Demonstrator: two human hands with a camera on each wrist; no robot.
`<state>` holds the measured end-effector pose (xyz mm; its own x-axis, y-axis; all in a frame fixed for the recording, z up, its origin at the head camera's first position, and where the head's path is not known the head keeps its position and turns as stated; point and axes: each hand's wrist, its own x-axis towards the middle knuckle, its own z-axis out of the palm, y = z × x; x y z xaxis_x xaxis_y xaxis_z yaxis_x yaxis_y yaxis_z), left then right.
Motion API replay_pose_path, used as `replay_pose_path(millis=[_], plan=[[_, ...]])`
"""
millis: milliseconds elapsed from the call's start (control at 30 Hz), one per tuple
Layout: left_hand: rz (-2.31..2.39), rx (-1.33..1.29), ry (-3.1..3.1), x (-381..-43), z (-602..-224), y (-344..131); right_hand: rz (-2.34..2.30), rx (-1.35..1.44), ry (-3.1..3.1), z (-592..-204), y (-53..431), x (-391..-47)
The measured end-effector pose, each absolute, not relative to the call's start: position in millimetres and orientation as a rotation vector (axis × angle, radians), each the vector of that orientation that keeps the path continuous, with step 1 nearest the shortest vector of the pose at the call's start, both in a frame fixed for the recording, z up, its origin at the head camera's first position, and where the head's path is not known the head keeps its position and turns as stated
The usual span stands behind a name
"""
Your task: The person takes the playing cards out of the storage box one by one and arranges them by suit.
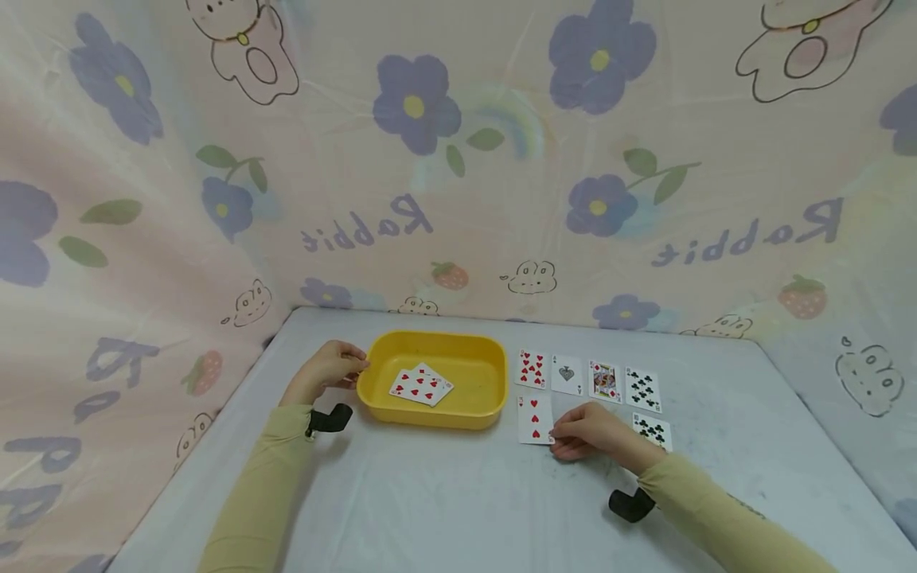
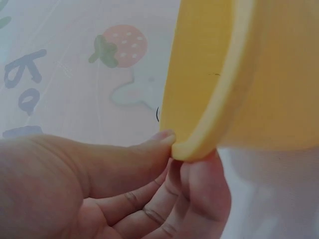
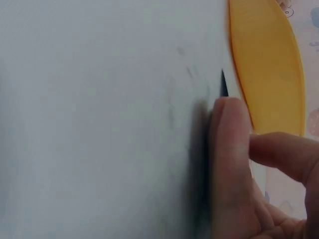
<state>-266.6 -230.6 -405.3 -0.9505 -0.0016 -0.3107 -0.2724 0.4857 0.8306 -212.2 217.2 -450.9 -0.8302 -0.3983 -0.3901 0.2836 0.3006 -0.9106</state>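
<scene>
At its left end, a yellow plastic tray (image 1: pixel 433 418) is pinched by my left hand (image 1: pixel 329 372). In the left wrist view the thumb (image 2: pixel 124 162) lies on the tray's rim (image 2: pixel 219 114), with curled fingers beneath. Two overlapping playing cards, the upper with red hearts (image 1: pixel 415 387), lie inside the tray. My right hand (image 1: pixel 598 434) pinches the lower right corner of a three of hearts (image 1: pixel 532 415) right of the tray. In the right wrist view, a thin dark card edge (image 3: pixel 224 84) shows past the fingers; the card's face is hidden there.
Behind the three of hearts lies a face-up row: a hearts card (image 1: pixel 532 368), an ace of spades (image 1: pixel 567 372), a king of diamonds (image 1: pixel 605 380) and a clubs card (image 1: pixel 642 388). Another clubs card (image 1: pixel 653 430) is partly hidden by my right hand. A patterned curtain (image 1: pixel 501 159) surrounds the white table (image 1: pixel 430 501).
</scene>
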Motion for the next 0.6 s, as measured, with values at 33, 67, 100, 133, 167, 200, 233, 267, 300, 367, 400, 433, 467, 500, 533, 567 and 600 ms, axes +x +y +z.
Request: replay_pose_path(millis=[33, 67, 100, 133, 167, 200, 233, 267, 300, 367, 400, 433, 467, 500, 533, 567, 600], plan=[[1.446, -0.226, 2.465, -266.4, -405.3, -230.4, -1.574, -0.092, 2.010, -451.2, 216.8, -211.9], [1.442, -0.225, 2.465, -266.2, -405.1, -230.1, -1.570, -0.089, 2.013, -451.5, 216.3, -211.9], [1.439, -0.222, 2.466, -266.0, -404.7, -230.0, -1.567, -0.089, 2.017, -451.4, 215.8, -211.9], [1.436, -0.216, 2.468, -265.7, -404.2, -230.0, -1.563, -0.089, 2.022, -451.4, 215.2, -211.9], [1.430, -0.204, 2.472, -265.4, -403.3, -230.0, -1.564, -0.090, 2.030, -451.4, 214.6, -212.3], [1.430, -0.199, 2.477, -265.2, -402.3, -229.8, -1.567, -0.095, 2.034, -451.4, 213.8, -212.8], [1.436, -0.198, 2.480, -265.1, -402.0, -229.8, -1.569, -0.096, 2.043, -451.2, 213.0, -213.4], [1.438, -0.193, 2.484, -265.2, -401.7, -229.8, -1.572, -0.094, 2.047, -451.1, 212.2, -213.9], [1.439, -0.189, 2.486, -265.3, -401.5, -229.8, -1.572, -0.089, 2.054, -450.9, 211.4, -214.4], [1.438, -0.183, 2.486, -265.6, -401.3, -229.9, -1.568, -0.081, 2.066, -451.1, 210.4, -214.7], [1.439, -0.184, 2.483, -265.7, -401.5, -230.0, -1.566, -0.075, 2.068, -451.1, 210.0, -214.6], [1.440, -0.187, 2.479, -265.9, -401.7, -230.1, -1.563, -0.071, 2.068, -451.2, 209.8, -214.4], [1.438, -0.191, 2.477, -265.9, -401.9, -230.2, -1.561, -0.070, 2.069, -451.4, 209.6, -214.2], [1.437, -0.195, 2.476, -266.0, -402.3, -230.4, -1.559, -0.071, 2.070, -451.5, 209.6, -213.9], [1.440, -0.201, 2.474, -266.1, -402.4, -230.3, -1.559, -0.072, 2.067, -451.7, 209.6, -213.8], [1.440, -0.202, 2.472, -266.1, -402.3, -230.2, -1.558, -0.075, 2.068, -451.6, 209.8, -213.6], [1.439, -0.201, 2.471, -266.3, -402.3, -230.1, -1.558, -0.076, 2.067, -451.3, 210.0, -213.6]])
